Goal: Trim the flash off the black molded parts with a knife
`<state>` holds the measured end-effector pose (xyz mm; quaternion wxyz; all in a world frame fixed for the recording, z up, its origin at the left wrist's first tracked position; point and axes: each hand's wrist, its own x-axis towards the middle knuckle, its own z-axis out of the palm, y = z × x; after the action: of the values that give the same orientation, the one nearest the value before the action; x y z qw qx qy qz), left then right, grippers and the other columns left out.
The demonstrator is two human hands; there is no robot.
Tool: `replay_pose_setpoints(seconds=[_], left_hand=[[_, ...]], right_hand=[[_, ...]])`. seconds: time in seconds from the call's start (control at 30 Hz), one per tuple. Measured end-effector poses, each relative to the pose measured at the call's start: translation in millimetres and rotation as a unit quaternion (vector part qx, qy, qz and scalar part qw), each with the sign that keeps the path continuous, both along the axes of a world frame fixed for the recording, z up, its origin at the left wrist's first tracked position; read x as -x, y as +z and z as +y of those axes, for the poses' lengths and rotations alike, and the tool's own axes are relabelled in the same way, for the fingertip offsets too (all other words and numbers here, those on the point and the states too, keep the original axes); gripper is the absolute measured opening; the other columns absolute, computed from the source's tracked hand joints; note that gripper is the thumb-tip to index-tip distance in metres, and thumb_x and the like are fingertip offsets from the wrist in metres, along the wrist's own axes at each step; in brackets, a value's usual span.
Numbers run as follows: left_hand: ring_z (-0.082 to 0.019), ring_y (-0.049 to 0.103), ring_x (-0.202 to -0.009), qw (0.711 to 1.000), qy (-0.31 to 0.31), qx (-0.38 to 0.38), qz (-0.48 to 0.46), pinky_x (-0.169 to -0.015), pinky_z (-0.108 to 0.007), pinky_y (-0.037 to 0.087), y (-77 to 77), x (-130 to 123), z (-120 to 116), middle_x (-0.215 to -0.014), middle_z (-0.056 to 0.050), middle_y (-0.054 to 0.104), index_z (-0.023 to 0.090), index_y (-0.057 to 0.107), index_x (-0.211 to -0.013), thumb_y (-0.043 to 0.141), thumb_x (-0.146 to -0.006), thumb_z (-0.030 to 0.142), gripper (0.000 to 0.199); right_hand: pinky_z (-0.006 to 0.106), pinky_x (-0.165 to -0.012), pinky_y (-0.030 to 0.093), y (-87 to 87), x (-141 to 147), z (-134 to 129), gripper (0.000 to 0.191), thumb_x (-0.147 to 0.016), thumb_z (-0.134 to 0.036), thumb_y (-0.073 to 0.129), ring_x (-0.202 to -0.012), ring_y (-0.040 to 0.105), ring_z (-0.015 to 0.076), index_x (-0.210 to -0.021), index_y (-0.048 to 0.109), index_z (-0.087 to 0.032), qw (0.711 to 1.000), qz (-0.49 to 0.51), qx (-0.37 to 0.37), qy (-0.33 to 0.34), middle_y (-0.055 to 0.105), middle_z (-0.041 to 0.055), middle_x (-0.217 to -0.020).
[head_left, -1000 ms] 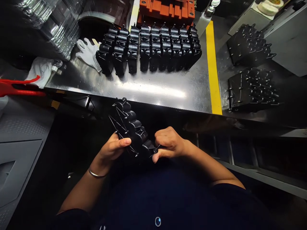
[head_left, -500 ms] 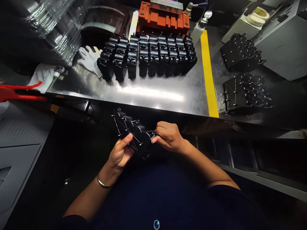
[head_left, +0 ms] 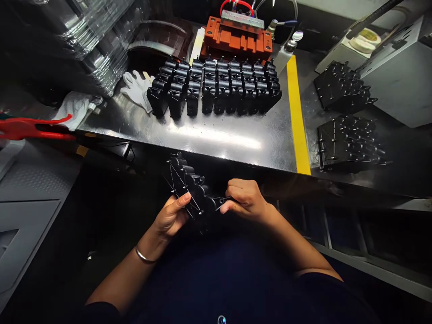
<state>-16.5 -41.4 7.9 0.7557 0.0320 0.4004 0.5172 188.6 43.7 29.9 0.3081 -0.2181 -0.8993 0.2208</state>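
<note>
A black ribbed plastic part is held tilted below the front edge of the metal table. My left hand grips its lower left side, thumb on the face that carries small metal pins. At the part's right end, my right hand is closed with thumb and fingers pinched at a small looped tab; anything between those fingertips is too small to make out. Several similar black parts stand in a row on the table.
An orange fixture sits behind the row. White gloves and plastic-wrapped stacks are at the left, near a red-handled tool. Right of a yellow strip stand more black parts and a grey box.
The view has shifted, so the table and its objects appear slightly lower and further right. Both hands keep their hold, and my right hand sits slightly farther from my left.
</note>
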Motion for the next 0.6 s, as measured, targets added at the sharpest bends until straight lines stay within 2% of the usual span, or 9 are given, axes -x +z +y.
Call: replay_pose_setpoints(seconds=[0.1,0.2,0.27,0.33,0.37,0.4,0.47,0.53,0.6], left_hand=[[-0.02,0.073,-0.074,1.0,0.004,0.005,0.007,-0.069,-0.026,0.06,-3.3,2.1,-0.5,-0.081,-0.007,0.078,0.011,0.078,-0.087,0.091,-0.06,0.037,0.039],[-0.016,0.07,-0.067,0.999,-0.028,-0.014,-0.043,-0.064,-0.024,0.059,-6.2,7.9,-1.9,-0.076,-0.005,0.075,0.012,0.075,-0.087,0.086,-0.068,0.043,0.037],[-0.015,0.066,-0.056,0.987,-0.101,-0.033,-0.123,-0.052,-0.024,0.056,-6.8,11.5,-2.5,-0.069,-0.004,0.07,0.012,0.072,-0.086,0.073,-0.079,0.051,0.039],[-0.014,0.058,-0.045,0.961,-0.181,-0.048,-0.205,-0.038,-0.024,0.049,-7.0,12.2,-2.0,-0.062,-0.003,0.065,0.012,0.07,-0.086,0.058,-0.088,0.055,0.045],[-0.013,0.054,-0.04,0.948,-0.21,-0.051,-0.232,-0.034,-0.023,0.045,-7.4,11.2,-1.5,-0.059,-0.003,0.063,0.012,0.069,-0.087,0.052,-0.09,0.055,0.047],[-0.012,0.051,-0.036,0.938,-0.234,-0.054,-0.25,-0.031,-0.022,0.042,-8.3,9.7,-0.9,-0.056,-0.002,0.062,0.011,0.069,-0.087,0.049,-0.091,0.056,0.049],[-0.013,0.05,-0.032,0.92,-0.289,-0.054,-0.26,-0.028,-0.022,0.038,-11.5,6.9,-0.4,-0.053,-0.003,0.061,0.011,0.069,-0.091,0.045,-0.092,0.058,0.053],[-0.016,0.05,-0.029,0.913,-0.322,-0.064,-0.242,-0.026,-0.024,0.036,-15.6,7.4,-1.7,-0.052,-0.007,0.064,0.011,0.072,-0.091,0.046,-0.091,0.057,0.053],[-0.015,0.051,-0.029,0.929,-0.292,-0.077,-0.212,-0.027,-0.023,0.037,-18.3,12.2,-4.4,-0.053,-0.009,0.066,0.012,0.074,-0.083,0.058,-0.087,0.049,0.04]], right_hand=[[0.027,-0.048,0.019,-0.9,1.6,-1.8,0.056,-0.095,-0.053,0.051,-0.049,0.032,0.0078,-0.053,0.04,-0.018,1.0,0.016,-0.001,0.015,0.037,-0.0037,-0.052],[0.025,-0.048,0.028,-3.6,-0.1,1.3,0.05,-0.097,-0.049,0.051,-0.049,0.04,0.0083,-0.058,0.046,-0.019,0.985,0.125,0.106,0.051,0.043,-0.0033,-0.052],[0.025,-0.051,0.035,-6.4,-2.8,7.5,0.041,-0.093,-0.048,0.059,-0.052,0.045,0.0091,-0.064,0.054,-0.02,0.962,0.206,0.18,-0.01,0.05,-0.0027,-0.057],[0.024,-0.049,0.035,-9.5,-5.3,15.5,0.028,-0.082,-0.047,0.073,-0.05,0.042,0.0071,-0.077,0.064,-0.021,0.936,0.225,0.25,-0.102,0.062,-0.0012,-0.072],[0.023,-0.047,0.035,-10.9,-6.1,19.3,0.03,-0.075,-0.047,0.079,-0.049,0.04,0.0055,-0.089,0.067,-0.022,0.925,0.214,0.292,-0.116,0.067,0.0003,-0.084],[0.022,-0.046,0.035,-12.0,-6.8,22.5,0.043,-0.07,-0.047,0.083,-0.049,0.04,0.0046,-0.102,0.068,-0.024,0.915,0.194,0.341,-0.099,0.07,0.0022,-0.095],[0.022,-0.052,0.043,-13.3,-8.5,26.6,0.067,-0.063,-0.05,0.087,-0.057,0.053,0.0073,-0.12,0.064,-0.026,0.893,0.157,0.422,-0.007,0.072,0.0058,-0.105],[0.027,-0.066,0.052,-13.7,-11.3,27.5,0.07,-0.058,-0.052,0.089,-0.075,0.066,0.0155,-0.119,0.067,-0.023,0.877,0.144,0.456,0.036,0.074,0.0068,-0.099],[0.03,-0.07,0.053,-14.6,-14.5,26.2,0.064,-0.056,-0.054,0.089,-0.079,0.068,0.0186,-0.109,0.072,-0.021,0.87,0.166,0.464,-0.017,0.074,0.005,-0.088]])
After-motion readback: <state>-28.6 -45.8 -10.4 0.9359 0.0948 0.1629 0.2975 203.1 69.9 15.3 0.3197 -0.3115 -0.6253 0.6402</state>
